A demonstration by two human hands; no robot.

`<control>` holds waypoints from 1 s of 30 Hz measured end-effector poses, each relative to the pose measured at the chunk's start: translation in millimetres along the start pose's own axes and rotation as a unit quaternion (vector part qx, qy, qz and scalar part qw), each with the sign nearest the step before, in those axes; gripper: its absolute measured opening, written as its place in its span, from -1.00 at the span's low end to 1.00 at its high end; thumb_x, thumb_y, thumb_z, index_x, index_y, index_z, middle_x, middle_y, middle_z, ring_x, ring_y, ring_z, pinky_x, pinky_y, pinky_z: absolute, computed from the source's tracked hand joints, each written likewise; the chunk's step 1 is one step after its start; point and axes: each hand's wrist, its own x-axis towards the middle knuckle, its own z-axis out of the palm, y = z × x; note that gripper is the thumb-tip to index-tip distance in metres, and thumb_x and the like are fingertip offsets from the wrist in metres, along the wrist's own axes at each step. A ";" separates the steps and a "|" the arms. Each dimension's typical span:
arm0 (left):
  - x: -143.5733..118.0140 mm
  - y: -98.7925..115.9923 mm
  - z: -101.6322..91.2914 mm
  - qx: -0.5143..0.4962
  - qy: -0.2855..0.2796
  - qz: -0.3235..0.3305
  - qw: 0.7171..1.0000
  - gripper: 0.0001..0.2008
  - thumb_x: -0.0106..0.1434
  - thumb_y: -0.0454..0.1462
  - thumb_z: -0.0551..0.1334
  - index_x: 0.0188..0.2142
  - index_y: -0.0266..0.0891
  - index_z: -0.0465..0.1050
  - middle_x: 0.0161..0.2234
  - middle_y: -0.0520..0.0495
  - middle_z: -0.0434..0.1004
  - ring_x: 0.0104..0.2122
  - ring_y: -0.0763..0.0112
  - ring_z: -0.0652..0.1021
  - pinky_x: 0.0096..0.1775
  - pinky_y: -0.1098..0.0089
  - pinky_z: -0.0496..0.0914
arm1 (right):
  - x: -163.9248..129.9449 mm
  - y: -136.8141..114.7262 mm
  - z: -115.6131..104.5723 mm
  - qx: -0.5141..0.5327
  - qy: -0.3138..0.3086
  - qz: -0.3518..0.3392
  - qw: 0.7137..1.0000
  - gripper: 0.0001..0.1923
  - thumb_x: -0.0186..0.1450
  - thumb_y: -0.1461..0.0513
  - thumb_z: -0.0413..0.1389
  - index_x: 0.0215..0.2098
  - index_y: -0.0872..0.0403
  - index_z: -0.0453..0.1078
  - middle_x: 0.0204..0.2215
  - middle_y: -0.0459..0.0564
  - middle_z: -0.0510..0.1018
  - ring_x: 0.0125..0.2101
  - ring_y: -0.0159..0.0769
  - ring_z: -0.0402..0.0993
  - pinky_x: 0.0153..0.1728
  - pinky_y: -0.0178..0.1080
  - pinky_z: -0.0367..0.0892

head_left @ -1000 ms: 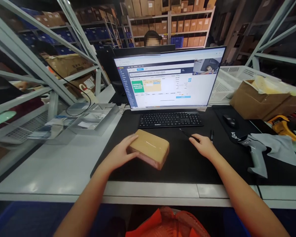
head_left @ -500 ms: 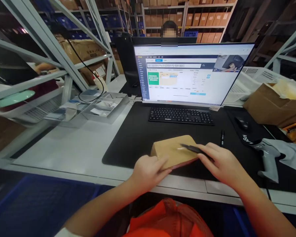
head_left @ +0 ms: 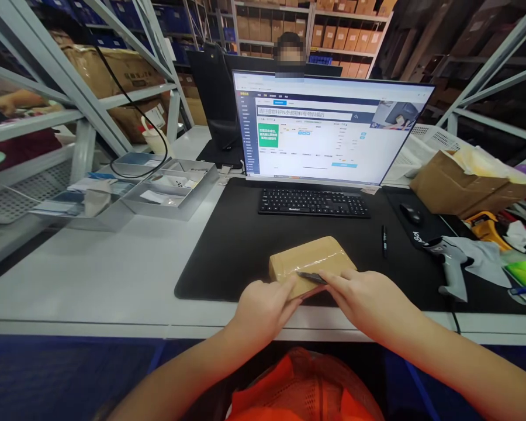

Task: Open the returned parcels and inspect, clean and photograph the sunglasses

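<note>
The left hand clamps the near edge of the tape-wrapped tan cardboard parcel on the black desk mat; the right hand grips what looks like a slim dark blade against it.

On the monitor, a grey bar near the top carries a line of Chinese characters with the letters "PN" in it, and a green panel below it holds white Chinese text too small to read. The mouse pad bears white lettering, partly visible as "logi".
</note>
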 end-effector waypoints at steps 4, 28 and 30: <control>-3.0 -2.3 1.0 -0.015 -0.002 -0.004 1.000 -0.69 0.44 -0.16 0.14 0.02 -0.32 0.43 -0.39 -0.07 0.65 -0.49 0.27 0.60 -0.48 0.24 0.25 | -0.3 -0.7 -3.7 -0.007 -0.030 0.045 0.999 -0.67 0.41 0.17 0.07 0.10 -0.06 0.47 -0.44 -0.02 0.63 -0.62 -0.31 0.48 -0.61 -0.23 0.05; 166.6 -28.9 -8.1 -0.058 -0.386 0.025 0.920 -0.48 0.15 -0.16 0.27 0.12 -0.19 0.46 -0.01 -0.19 0.56 -0.07 0.09 0.59 -0.10 0.24 0.46 | -1.6 95.7 85.9 0.242 0.037 0.300 0.922 -0.55 0.46 0.11 -0.06 0.16 0.10 0.46 0.11 0.15 0.56 0.12 -0.12 0.50 0.14 -0.11 0.38; 174.3 -23.0 -4.9 -0.036 -0.399 0.038 0.915 -0.53 0.09 -0.19 0.29 0.03 -0.19 0.51 -0.07 -0.20 0.60 -0.10 0.05 0.61 -0.13 0.22 0.47 | 7.8 80.1 81.2 0.306 0.074 0.269 0.910 -0.48 0.51 0.06 -0.19 0.21 0.08 0.42 0.14 0.10 0.54 0.14 -0.20 0.48 0.15 -0.14 0.38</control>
